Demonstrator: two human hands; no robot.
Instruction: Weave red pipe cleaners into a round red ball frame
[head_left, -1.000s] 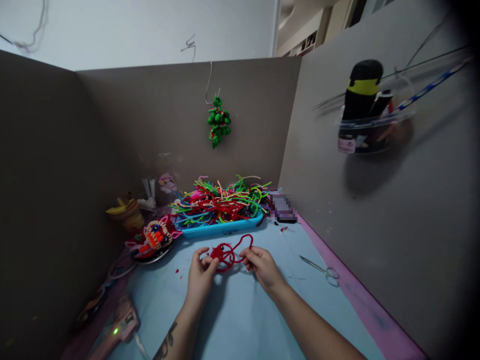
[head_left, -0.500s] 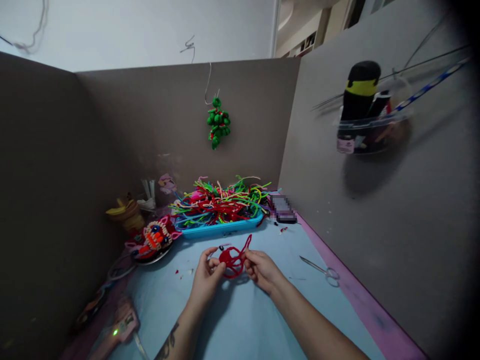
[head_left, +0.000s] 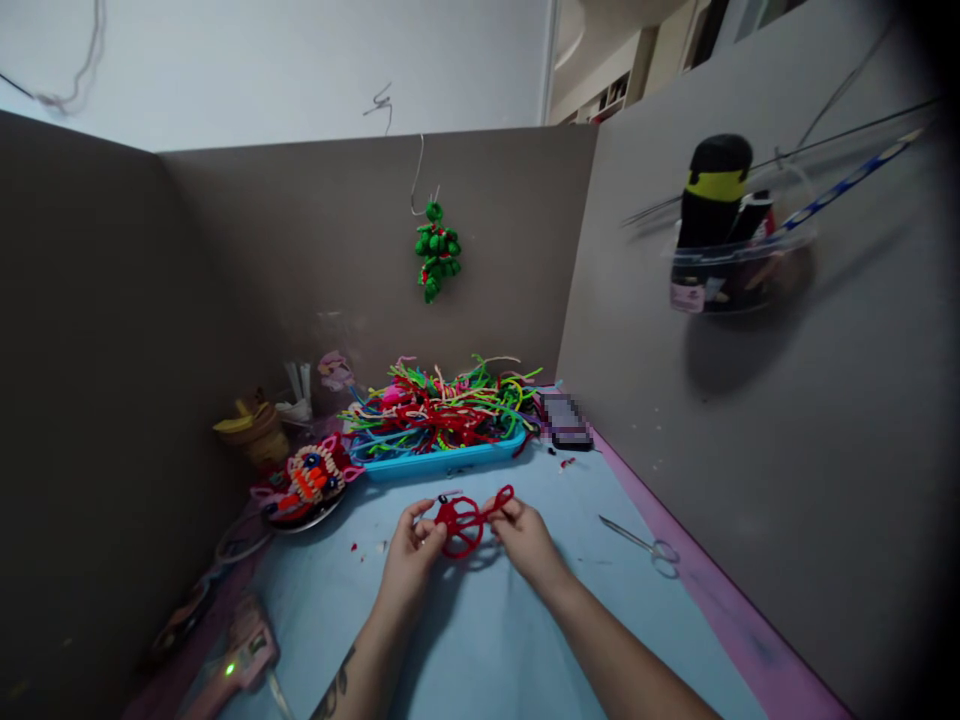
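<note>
- Fuzzy-looking red cord (head_left: 454,517) in rounded loops, above the blue surface (head_left: 495,640), between its side edges.
- Left hand (head_left: 409,550): thumb and fingers pinch one side.
- Right hand (head_left: 526,540): fingertips closed on a narrow loop.

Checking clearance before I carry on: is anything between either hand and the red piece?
Nothing visible is: the left hand holds the red piece by its left side, and the right hand pinches its looped strand. The scissors lie apart to the right; the blue tray sits beyond.
</note>
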